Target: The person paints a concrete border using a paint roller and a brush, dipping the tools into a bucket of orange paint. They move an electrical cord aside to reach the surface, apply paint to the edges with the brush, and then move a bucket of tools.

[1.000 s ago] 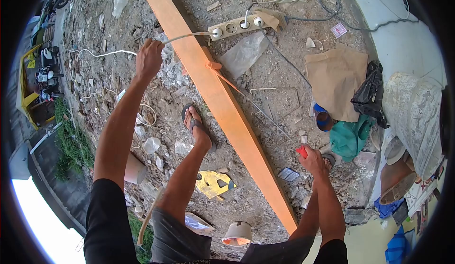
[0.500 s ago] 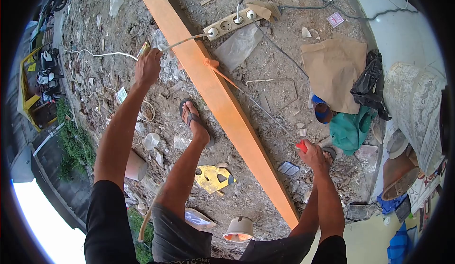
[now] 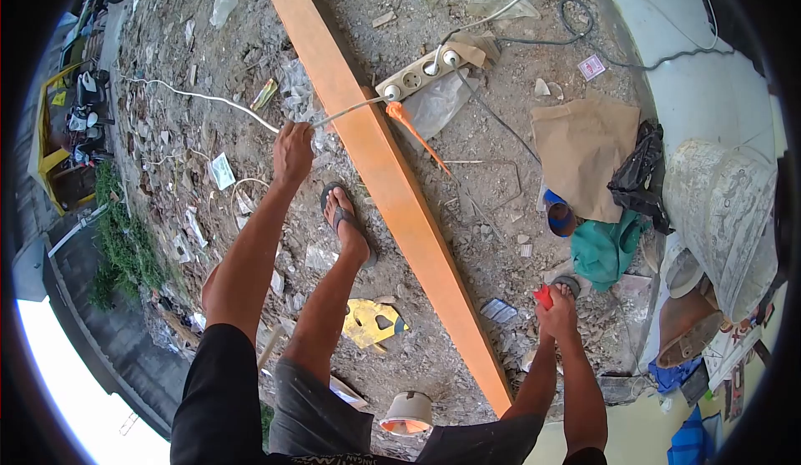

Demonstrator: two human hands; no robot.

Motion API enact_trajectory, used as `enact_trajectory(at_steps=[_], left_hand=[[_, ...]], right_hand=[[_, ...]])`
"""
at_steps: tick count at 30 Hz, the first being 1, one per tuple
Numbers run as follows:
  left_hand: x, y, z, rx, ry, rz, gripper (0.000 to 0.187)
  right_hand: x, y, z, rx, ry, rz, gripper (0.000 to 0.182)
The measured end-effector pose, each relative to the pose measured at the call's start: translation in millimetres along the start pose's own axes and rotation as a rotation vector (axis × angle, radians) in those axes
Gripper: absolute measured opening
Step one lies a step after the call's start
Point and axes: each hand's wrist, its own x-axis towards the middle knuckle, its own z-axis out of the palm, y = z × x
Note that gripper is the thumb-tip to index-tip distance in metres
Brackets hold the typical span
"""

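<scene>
My left hand (image 3: 294, 155) is closed around a white cable (image 3: 238, 102), left of a long orange beam (image 3: 380, 160). From my fingers the cable crosses the beam to a power strip (image 3: 417, 77) with several sockets. At lower right, my right hand (image 3: 558, 318) is wrapped round the red handle of a long thin rod tool (image 3: 427, 148). Its far end is thick and orange, just off the beam's right edge near the power strip. The middle of the rod is faint, and I cannot make out the tool's exact kind.
Rubble surrounds the beam, with a yellow plate-like piece (image 3: 371, 323) and a white bucket (image 3: 407, 408) near my legs. Brown paper (image 3: 584, 156), a black plastic bag (image 3: 642, 173), a green cloth (image 3: 602, 252) and a blue cup (image 3: 559, 213) lie right. Large dirty buckets (image 3: 722, 223) stand beyond.
My left hand has come right and nearer to me with the cable. My right hand has drawn nearer to me, and the tool's orange end has left the beam's edge. The view has shifted slightly.
</scene>
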Motion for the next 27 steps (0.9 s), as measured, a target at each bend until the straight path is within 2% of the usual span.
enact_trajectory(at_steps=[2, 3, 4, 5, 6, 7, 9, 11, 12, 15, 16, 19, 20, 24, 27], left_hand=[[28.3, 9.5, -19.2, 0.041, 0.043, 0.024, 0.012], [41.8, 9.1, -28.5, 0.041, 0.046, 0.020, 0.012], [52.9, 5.8, -34.4, 0.008, 0.017, 0.141, 0.011], [56.7, 4.5, -40.0, -0.026, -0.013, 0.261, 0.011], [53.0, 2.0, -43.8, -0.060, -0.115, 0.259, 0.008], [44.1, -4.7, -41.8, -0.064, -0.111, 0.257, 0.008], [17.1, -14.2, -31.9, -0.055, -0.295, 0.367, 0.007], [-9.5, -19.6, -16.7, -0.081, -0.331, 0.322, 0.007], [-17.6, -20.5, -11.2, -0.053, -0.379, 0.235, 0.008], [-25.4, -24.6, 10.1, -0.024, -0.368, 0.134, 0.009], [-25.4, -23.5, 14.2, 0.012, -0.433, 0.094, 0.016], [-27.7, -15.2, 26.2, -0.005, -0.383, 0.116, 0.023], [-27.6, -13.9, 27.0, -0.014, -0.455, 0.050, 0.035], [-40.0, 5.1, -0.5, -0.092, -0.478, -0.034, 0.045], [-74.1, 22.5, -58.4, -0.230, -0.523, -0.060, 0.046]], right_hand=[[20.6, -6.8, 3.7, -0.106, 0.067, -0.088, 0.032], [27.0, -18.8, 0.3, -0.037, -0.007, 0.046, 0.030], [33.8, -30.2, -3.8, 0.030, -0.084, 0.180, 0.029], [41.1, -39.2, -8.1, 0.024, -0.088, 0.175, 0.029], [49.0, -46.8, -12.6, 0.051, -0.065, 0.177, 0.028], [58.5, -54.8, -18.0, 0.079, -0.039, 0.181, 0.028], [86.2, -70.5, -28.9, 0.115, -0.038, 0.155, 0.028], [112.0, -78.5, -38.1, 0.150, -0.037, 0.127, 0.029], [122.5, -79.8, -41.6, 0.117, -0.075, 0.120, 0.028], [142.5, -84.5, -49.3, 0.073, -0.145, 0.125, 0.025], [147.5, -84.1, -49.5, 0.054, -0.172, 0.133, 0.025], [156.4, -82.1, -42.2, 0.027, -0.189, 0.107, 0.025], [159.2, -81.7, -38.4, 0.025, -0.170, 0.069, 0.026], [166.1, -79.1, -26.1, 0.049, -0.165, 0.059, 0.027], [177.1, -83.4, -10.9, 0.056, -0.149, 0.047, 0.027]])
